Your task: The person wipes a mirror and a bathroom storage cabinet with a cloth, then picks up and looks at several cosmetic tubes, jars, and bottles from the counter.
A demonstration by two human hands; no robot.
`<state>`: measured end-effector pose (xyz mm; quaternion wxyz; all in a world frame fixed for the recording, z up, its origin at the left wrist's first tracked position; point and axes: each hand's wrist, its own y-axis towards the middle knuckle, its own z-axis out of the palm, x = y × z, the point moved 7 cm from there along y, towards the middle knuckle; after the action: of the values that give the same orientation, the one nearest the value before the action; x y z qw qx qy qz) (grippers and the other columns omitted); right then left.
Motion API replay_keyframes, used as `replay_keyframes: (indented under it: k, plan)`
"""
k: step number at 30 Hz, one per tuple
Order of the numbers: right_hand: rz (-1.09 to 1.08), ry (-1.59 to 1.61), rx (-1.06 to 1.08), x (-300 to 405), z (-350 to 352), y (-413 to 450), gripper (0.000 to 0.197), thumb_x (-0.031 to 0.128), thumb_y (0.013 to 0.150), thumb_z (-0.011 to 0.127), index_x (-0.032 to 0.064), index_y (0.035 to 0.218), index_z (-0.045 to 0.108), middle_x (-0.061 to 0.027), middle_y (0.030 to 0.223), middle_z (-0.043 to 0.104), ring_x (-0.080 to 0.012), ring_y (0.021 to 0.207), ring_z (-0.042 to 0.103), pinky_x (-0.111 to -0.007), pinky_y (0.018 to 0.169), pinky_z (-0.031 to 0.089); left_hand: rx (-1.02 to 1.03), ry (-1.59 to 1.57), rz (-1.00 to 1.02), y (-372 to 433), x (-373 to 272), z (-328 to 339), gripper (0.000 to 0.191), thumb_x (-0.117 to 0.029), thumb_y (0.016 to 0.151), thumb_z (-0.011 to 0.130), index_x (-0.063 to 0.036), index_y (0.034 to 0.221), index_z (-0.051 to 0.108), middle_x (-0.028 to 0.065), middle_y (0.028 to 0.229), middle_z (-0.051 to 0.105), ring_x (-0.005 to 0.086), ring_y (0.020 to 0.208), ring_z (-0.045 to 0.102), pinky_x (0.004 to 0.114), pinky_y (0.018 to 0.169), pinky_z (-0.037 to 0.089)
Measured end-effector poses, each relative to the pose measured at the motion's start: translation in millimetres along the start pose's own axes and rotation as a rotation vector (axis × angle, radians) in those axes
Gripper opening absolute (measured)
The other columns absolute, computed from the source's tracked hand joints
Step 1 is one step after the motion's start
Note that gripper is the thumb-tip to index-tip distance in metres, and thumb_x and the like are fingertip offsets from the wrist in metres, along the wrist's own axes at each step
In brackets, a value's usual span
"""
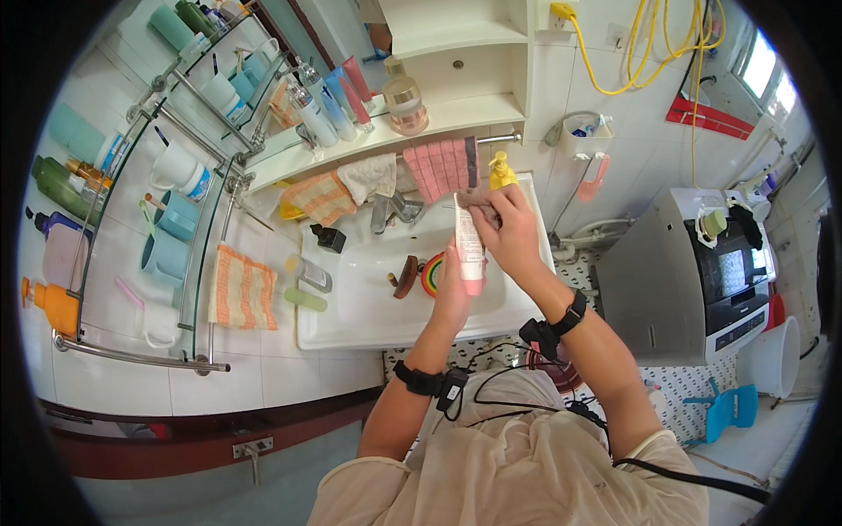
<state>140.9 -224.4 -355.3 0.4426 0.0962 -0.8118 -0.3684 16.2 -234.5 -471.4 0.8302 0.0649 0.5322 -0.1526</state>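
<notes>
My left hand (455, 289) grips a white squeeze tube (469, 240) with a pink cap (472, 287) pointing down towards me. Small print covers the side of the tube facing up. At its far end, my right hand (512, 227) pinches a greyish-brown cloth (483, 205) against the tube. Both hands are above the white washbasin (368, 315). Partly behind my left hand, a rainbow-striped round object (431, 275) is in the basin beside a brown wooden-looking piece (406, 277). A yellow pump bottle (502, 172) stands just beyond my right hand.
A metal faucet (388, 214) rises at the basin's back. Along its left rim are a black bottle (328, 238), a clear bottle (309, 273) and a green one (305, 300). Towels, including a pink one (439, 169), hang behind. A washing machine (658, 283) stands at right.
</notes>
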Motion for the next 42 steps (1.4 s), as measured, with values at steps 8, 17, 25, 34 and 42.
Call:
replay_keyframes:
  k: [8, 17, 25, 34, 42]
  plan:
    - [-0.143, 0.198, 0.283, 16, 27, -75, 0.030, 0.004, 0.083, 0.074, 0.0118, 0.111, 0.073, -0.0101, 0.088, 0.054, -0.0273, 0.071, 0.059, -0.038, 0.063, 0.050, -0.022, -0.410, 0.102, 13, -7, -15, 0.074, -0.065, 0.107, 0.019, -0.0175, 0.163, 0.024, 0.0075, 0.155, 0.046, 0.0223, 0.134, 0.051, 0.040, 0.114, 0.041]
    - [0.208, 0.213, 0.017, -16, 19, -64, 0.026, 0.001, 0.086, 0.070, 0.0056, 0.112, 0.070, -0.0121, 0.091, 0.055, -0.0272, 0.078, 0.060, -0.035, 0.067, 0.049, -0.001, -0.210, 0.126, 4, -11, -4, 0.066, -0.051, 0.112, 0.020, -0.0125, 0.165, 0.018, 0.0097, 0.164, 0.033, 0.0239, 0.149, 0.034, 0.042, 0.123, 0.027]
    - [0.089, 0.253, 0.326, -7, 28, -98, 0.036, -0.005, 0.081, 0.070, 0.0035, 0.116, 0.069, -0.0117, 0.096, 0.057, -0.0258, 0.078, 0.062, -0.033, 0.069, 0.052, -0.274, -0.309, -0.026, 2, 9, -36, 0.053, -0.017, 0.110, 0.046, -0.0063, 0.159, 0.029, 0.0081, 0.124, 0.061, 0.0156, 0.101, 0.063, 0.031, 0.085, 0.055]
    - [0.177, 0.041, 0.151, -15, 17, -72, 0.029, 0.002, 0.085, 0.070, 0.0083, 0.113, 0.070, -0.0111, 0.094, 0.056, -0.0264, 0.072, 0.061, -0.035, 0.064, 0.051, -0.147, -0.094, 0.008, -11, 15, -16, 0.034, -0.025, 0.112, 0.040, -0.0061, 0.139, 0.048, 0.0074, 0.133, 0.057, 0.0162, 0.121, 0.058, 0.034, 0.102, 0.048]
    - [-0.032, 0.079, 0.245, -5, 23, -72, 0.022, 0.003, 0.084, 0.070, 0.0078, 0.106, 0.071, -0.0125, 0.092, 0.055, -0.0306, 0.077, 0.061, -0.038, 0.067, 0.052, -0.192, -0.084, 0.023, -11, 21, -25, 0.042, -0.028, 0.113, 0.037, -0.0068, 0.149, 0.041, 0.0054, 0.129, 0.059, 0.0143, 0.120, 0.058, 0.031, 0.101, 0.048]
